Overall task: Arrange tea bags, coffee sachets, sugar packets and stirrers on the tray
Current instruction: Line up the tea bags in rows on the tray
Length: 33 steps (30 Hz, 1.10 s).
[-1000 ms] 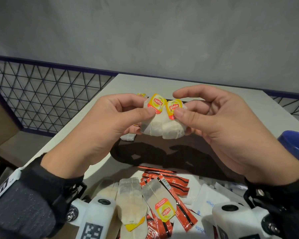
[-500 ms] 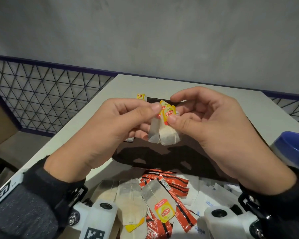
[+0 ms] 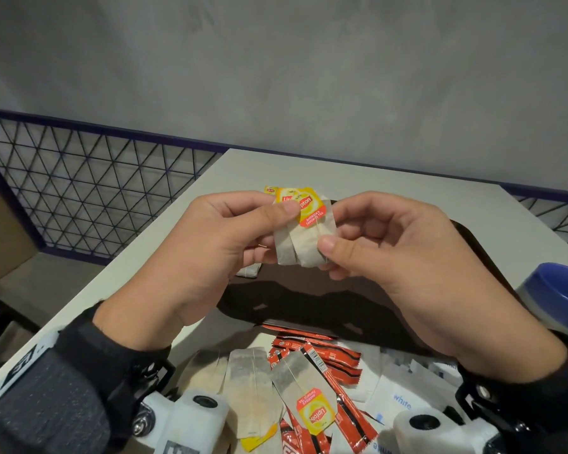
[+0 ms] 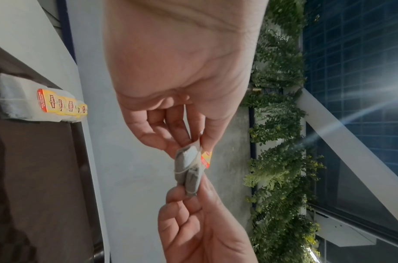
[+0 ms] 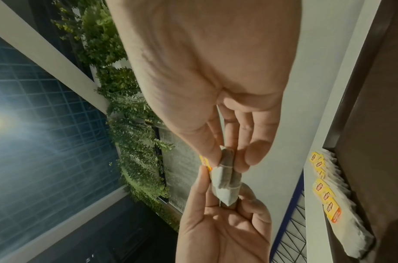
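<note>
1. I am pinching the yellow-tagged tops of two tea bags [image 3: 304, 237] with my left hand [image 3: 210, 253], thumb curled over the tags.
2. I am holding them above the dark tray [image 3: 312, 299], which sits toward the table's far edge, with a row of bags [image 4: 35, 103] already lying at the tray's far left corner.
3. I am pinching the pair's lower right side with my right hand [image 3: 404, 257], squaring the two together.
4. Next, I judge, they need lowering beside that row, tags aligned.
</note>
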{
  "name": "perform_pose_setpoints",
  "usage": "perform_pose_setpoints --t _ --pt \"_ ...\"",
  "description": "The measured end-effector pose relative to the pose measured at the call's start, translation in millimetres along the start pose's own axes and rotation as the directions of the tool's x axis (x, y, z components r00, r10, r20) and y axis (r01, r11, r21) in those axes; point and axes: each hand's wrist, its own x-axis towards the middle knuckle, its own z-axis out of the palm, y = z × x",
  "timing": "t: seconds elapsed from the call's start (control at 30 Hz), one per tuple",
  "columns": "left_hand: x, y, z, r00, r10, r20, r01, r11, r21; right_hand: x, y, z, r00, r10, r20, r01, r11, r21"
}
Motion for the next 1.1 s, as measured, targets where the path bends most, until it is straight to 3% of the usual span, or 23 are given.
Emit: perform_pose_setpoints --t 0.37,0.57,0.9,1.0,1.1 --pt "1.6 0.3 -1.8 1.000 -0.020 -0.014 0.019 0.999 -0.030 -0.5 2.8 2.9 0.981 -0.174 -0.082 0.165 0.981 -0.099" --pt "0.5 -0.4 -1.0 1.000 -0.014 -0.009 0.014 1.000 -0.002 -2.8 -2.0 4.7 0.984 -0.169 -0.057 0.160 0.977 -0.144" --pt "-3.9 -2.2 1.7 0.989 -0.018 0.147 0.000 0.993 0.121 -2.3 1.2 -0.6 0.983 -0.145 -0.110 0.121 0.973 -0.198" --pt "-2.1 -2.6 -0.9 0.990 -0.022 0.136 0.007 0.994 0.107 -0.3 1.2 -3.0 0.980 -0.129 -0.149 0.104 0.981 -0.164" --pt "-0.4 -3.4 -2.3 0.996 -0.004 0.087 -0.005 0.994 0.110 2.6 0.1 -2.7 0.977 -0.097 -0.191 0.101 0.995 0.012"
